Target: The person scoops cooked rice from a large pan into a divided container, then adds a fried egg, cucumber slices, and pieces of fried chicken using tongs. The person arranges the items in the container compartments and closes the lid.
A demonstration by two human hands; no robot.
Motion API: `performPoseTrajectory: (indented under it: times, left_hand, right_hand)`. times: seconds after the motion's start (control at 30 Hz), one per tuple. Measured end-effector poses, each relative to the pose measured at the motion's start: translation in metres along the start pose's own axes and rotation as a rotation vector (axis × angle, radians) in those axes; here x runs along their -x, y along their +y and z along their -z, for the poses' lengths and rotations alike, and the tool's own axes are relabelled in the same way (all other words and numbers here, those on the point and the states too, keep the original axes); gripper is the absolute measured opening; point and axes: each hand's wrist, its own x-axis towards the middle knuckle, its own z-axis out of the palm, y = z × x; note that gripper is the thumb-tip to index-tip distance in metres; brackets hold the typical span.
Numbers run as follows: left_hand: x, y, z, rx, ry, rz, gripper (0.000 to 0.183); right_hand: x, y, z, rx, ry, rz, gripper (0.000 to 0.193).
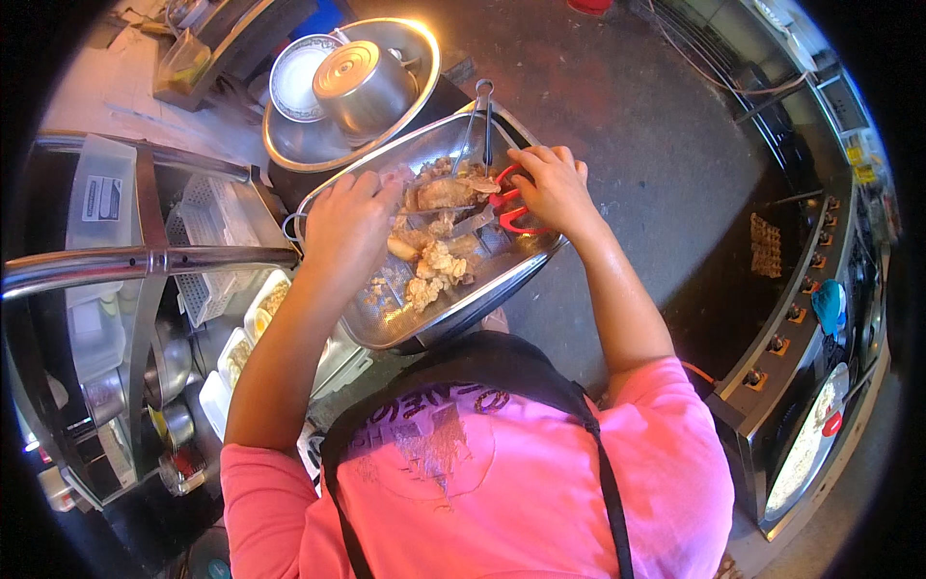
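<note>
Our left hand [352, 217] curls half-closed at a browned piece of meat [449, 195]; we cannot tell whether it grips. Our right hand [555, 191] closes on red-handled scissors [522, 222]. The meat lies in our metal tray [371, 326], a steel basin [280, 152] beyond.

HEAD VIEW: looks from the person's head, left of a pair | faces steeply down over the pink shirt [550, 487] onto the metal tray [371, 323] | range close (wide fisheye; straight edges bend toward its rim)
</note>
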Motion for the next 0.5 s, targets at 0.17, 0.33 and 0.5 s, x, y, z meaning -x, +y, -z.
performPoseTrajectory:
  times: [0.17,0.33,0.5]
  left_hand:
    - [0.013,-0.021,0.000,-0.010,-0.028,0.161,0.035]
    - [0.024,-0.053,-0.009,0.177,-0.063,0.327,0.032]
    - [0.025,-0.051,-0.013,0.198,-0.046,0.365,0.033]
  right_hand:
    - [0.007,-0.005,0.016,0.117,-0.280,-0.053,0.022]
    - [0.011,-0.005,0.017,0.208,-0.397,-0.034,0.020]
    - [-0.012,-0.007,-0.008,0.331,-0.367,0.133,0.017]
